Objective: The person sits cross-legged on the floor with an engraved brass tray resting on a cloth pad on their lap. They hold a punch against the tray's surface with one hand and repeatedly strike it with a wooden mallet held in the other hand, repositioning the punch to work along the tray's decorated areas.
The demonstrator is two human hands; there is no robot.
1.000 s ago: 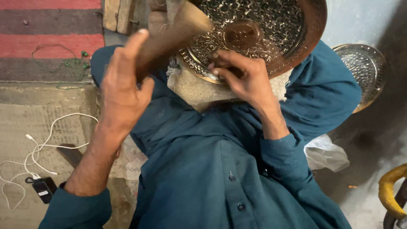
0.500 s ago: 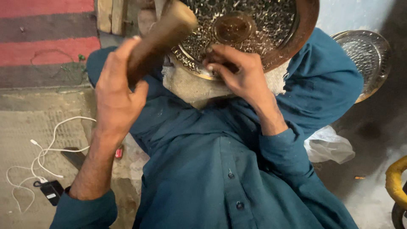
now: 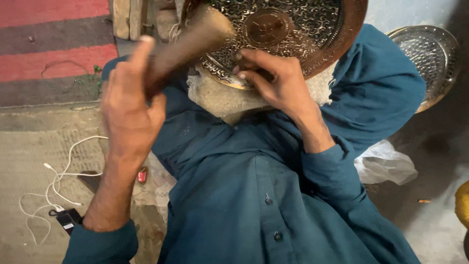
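- Though cut off at top, engraved tray (image 3: 312, 44) rests on lap; tool under right hand (image 3: 273, 80) hidden.
- Left hand (image 3: 129, 110) grips wooden mallet (image 3: 190, 41), long axis slanting up-right toward tray.

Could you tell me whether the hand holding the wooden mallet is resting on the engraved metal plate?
No, the left hand holds the wooden mallet raised beside the engraved metal plate, while only the right hand touches it.

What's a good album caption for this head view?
Left hand raises a wooden mallet while right hand rests on an engraved metal tray.
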